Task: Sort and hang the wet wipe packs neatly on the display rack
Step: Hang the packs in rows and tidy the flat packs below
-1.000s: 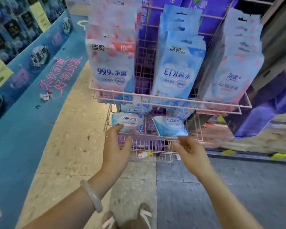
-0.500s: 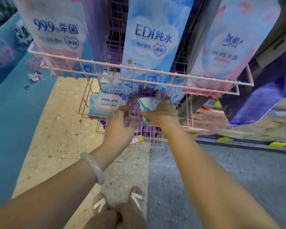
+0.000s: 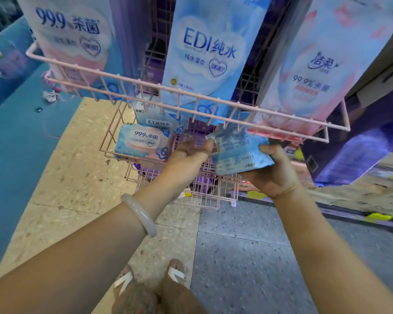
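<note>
Both hands are working at the lower basket [image 3: 114, 152] of the pink wire display rack [image 3: 191, 105]. I am holding a small blue wet wipe pack [image 3: 238, 152] between them, printed back side facing up at me, just in front of the basket and under the rack's upper rail. My right hand [image 3: 275, 168] is gripping the pack from beneath at its right edge, thumb curled over the top and the other fingers hidden under it. My left hand [image 3: 188, 152] is pinching the pack's left corner beside the barcode — its fingers are curled, knuckles toward me. A pale bangle [image 3: 141, 214] is sitting on my left wrist.

Inside the lower basket, to the left of my hands, a pink-and-blue 99.9 pack [image 3: 143, 143] is lying on its side, and an EDI pack [image 3: 157, 121] is standing just behind it. Above, three columns of large packs are hanging on the rack: a pink 99.9 hanging pack [image 3: 75, 39] at the left, a blue EDI hanging pack [image 3: 207, 53] in the middle, and a pink-and-white hanging pack [image 3: 315, 71] at the right — all with their lower ends dipping behind the upper rail.

I am standing on a speckled floor [image 3: 236, 257], my sandalled feet [image 3: 150, 288] showing below my arms.
</note>
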{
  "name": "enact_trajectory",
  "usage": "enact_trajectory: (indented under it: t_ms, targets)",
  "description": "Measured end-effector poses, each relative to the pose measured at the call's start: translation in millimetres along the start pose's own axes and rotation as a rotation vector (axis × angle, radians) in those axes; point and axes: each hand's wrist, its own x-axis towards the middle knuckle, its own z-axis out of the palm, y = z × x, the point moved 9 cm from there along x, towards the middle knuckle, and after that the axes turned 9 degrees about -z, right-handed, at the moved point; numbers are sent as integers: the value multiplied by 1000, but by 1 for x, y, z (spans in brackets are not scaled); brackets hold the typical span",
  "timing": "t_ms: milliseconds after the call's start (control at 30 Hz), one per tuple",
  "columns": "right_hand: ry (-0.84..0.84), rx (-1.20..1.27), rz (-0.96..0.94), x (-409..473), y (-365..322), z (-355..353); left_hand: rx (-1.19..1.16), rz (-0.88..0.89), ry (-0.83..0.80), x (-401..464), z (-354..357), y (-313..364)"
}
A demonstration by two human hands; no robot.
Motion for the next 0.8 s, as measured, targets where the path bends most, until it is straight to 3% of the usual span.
enact_trajectory:
  t_ms: [167, 333, 400, 467, 533, 633, 700, 800]
  targets:
    - [-8, 37, -32, -7, 1, 27, -232, -136, -222, -22, 17, 2]
    - [84, -708, -345, -30, 4, 65, -420, -116, -347, -40, 0, -6]
    - [40, -1055, -463, -43, 12, 92, -446, -104, -268, -40, -11, -12]
    - [-107, -1246, -386, -41, 29, 101, -460, -176, -121, -30, -25, -29]
    - [-176, -1117, -353, -29, 20, 89, -498, -248, -58, -23, -37, -41]
    - [281, -725, -461, -6, -43, 15, -526, -237, -73, -13, -50, -51]
    - [458, -793, -491, 1, -66, -17, -550, -224, -97, -10, -52, -55]
    - [386, -917, -438, 21, -62, -24, -547, -204, -117, -9, -54, -59]
